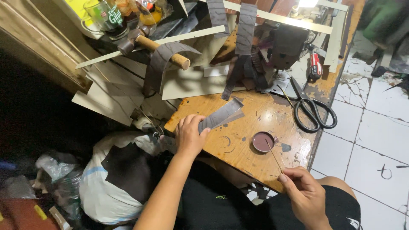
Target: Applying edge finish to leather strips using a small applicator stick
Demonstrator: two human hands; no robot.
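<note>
Left hand [188, 135] pinches 2 grey strips [222, 114] at the workbench [251, 162] left edge, strips angled up toward bench middle. Right hand [304, 194] closed on thin stick [274, 155] just past the near edge, tip resting in small round lid [260, 140] of dark paste near the near-right corner. Black scissors [313, 108] lie at the right edge.
</note>
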